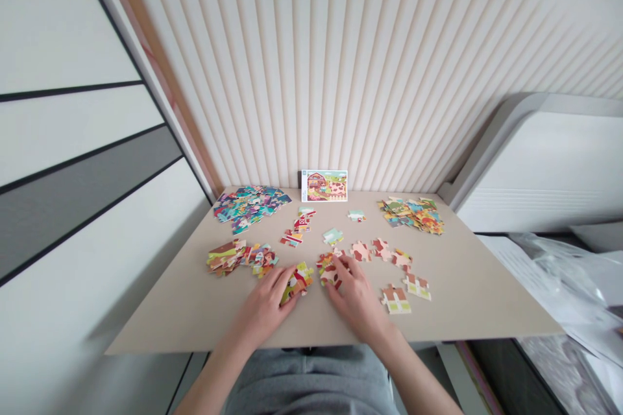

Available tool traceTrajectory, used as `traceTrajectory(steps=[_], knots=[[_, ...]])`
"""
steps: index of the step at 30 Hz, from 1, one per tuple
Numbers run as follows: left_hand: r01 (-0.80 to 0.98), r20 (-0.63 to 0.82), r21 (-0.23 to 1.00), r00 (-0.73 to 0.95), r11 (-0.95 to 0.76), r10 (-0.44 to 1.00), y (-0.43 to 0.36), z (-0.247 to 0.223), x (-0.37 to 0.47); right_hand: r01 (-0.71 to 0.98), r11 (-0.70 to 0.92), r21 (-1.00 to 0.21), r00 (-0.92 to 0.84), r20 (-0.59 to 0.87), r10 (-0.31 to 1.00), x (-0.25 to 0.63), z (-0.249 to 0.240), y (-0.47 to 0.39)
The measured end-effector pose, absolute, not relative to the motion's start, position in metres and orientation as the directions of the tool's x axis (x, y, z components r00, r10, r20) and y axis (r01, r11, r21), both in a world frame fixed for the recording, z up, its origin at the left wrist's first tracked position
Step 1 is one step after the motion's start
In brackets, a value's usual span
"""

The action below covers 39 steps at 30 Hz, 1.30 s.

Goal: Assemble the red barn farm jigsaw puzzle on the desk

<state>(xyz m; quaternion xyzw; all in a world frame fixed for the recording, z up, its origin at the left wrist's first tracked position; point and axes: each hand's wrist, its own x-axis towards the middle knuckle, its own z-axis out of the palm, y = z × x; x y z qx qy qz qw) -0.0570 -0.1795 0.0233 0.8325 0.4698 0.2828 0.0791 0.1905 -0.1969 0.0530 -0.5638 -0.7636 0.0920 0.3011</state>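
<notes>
Near the front middle of the table, my left hand [268,298] is closed round the left edge of some joined jigsaw pieces [300,276] in green, red and brown. Its thumb is at the lower edge and its fingers are on top. Across a small gap, my right hand [356,295] has its fingers bent onto a group of pink, brown and red jigsaw pieces [327,270], partly hidden beneath it. Pink cow-spotted pieces [361,250] lie just beyond the right hand. Fence pieces [396,299] rest to its right.
A farm picture card [324,186] stands against the pleated wall. Piles of jigsaw pieces lie around: blue-purple [250,206] back left, orange-green [413,214] back right, mixed colours [226,257] left. Red barn pieces [302,222] and pale sky pieces [333,236] lie mid-table. Plastic wrap [559,266] is at right.
</notes>
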Motion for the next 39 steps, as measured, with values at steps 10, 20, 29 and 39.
traceTrajectory(steps=[10, 20, 29, 39], knots=[[0.685, 0.364, 0.387, 0.502, -0.618, 0.784, -0.180, 0.030, -0.056, 0.871, 0.328, -0.365, -0.173, 0.397, 0.901, 0.190, 0.045, -0.177], [0.676, 0.355, 0.422, 0.489, -0.603, 0.797, -0.181, 0.032, -0.061, 0.896, 0.332, -0.295, -0.192, 0.416, 0.889, 0.193, 0.041, -0.180], [0.728, 0.361, 0.406, 0.428, -0.552, 0.829, -0.191, 0.032, -0.092, 0.709, 0.647, -0.283, -0.565, 0.322, 0.760, 0.188, 0.057, -0.189], [0.770, 0.350, 0.438, 0.329, -0.464, 0.877, -0.217, 0.032, -0.124, 0.754, 0.575, -0.319, -0.425, 0.432, 0.796, 0.191, 0.051, -0.188]])
